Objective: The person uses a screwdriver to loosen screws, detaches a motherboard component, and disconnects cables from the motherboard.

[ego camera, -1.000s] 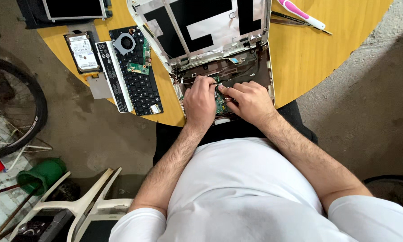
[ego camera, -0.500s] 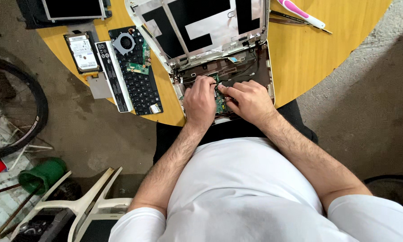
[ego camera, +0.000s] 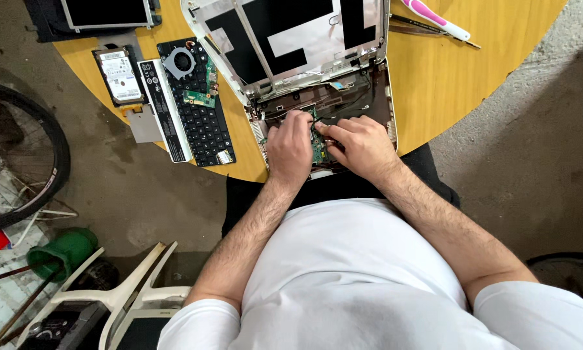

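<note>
Against the view of a second ago almost nothing differs: both hands stay low inside the opened laptop base (ego camera: 369, 91), and only the fingertips have shifted slightly over the green circuit board (ego camera: 319, 150).

The left hand (ego camera: 290, 148) lies flat on the base, its fingers close together and bent down onto the board's left edge; whether they pinch anything cannot be told. The right hand (ego camera: 363, 146) sits at 3 o'clock from it, just beside, its fingers narrowed to a pinch around something small and dark at the top of the board, too small to name. The board lies between the two hands, at the near edge of the round yellow wooden surface (ego camera: 460, 78).

At 12 o'clock from the hands the laptop lid (ego camera: 291, 39) stands open, white with black rectangular patches. At 9 o'clock lies a detached black keyboard (ego camera: 204, 126) carrying a fan and a small green board, with a long black battery (ego camera: 165, 110) bearing a white label strip alongside. Further toward 10 o'clock rests a hard drive (ego camera: 118, 74) with a white rectangular label. At 1 o'clock lies a pink-and-white handled tool (ego camera: 434, 19).
</note>
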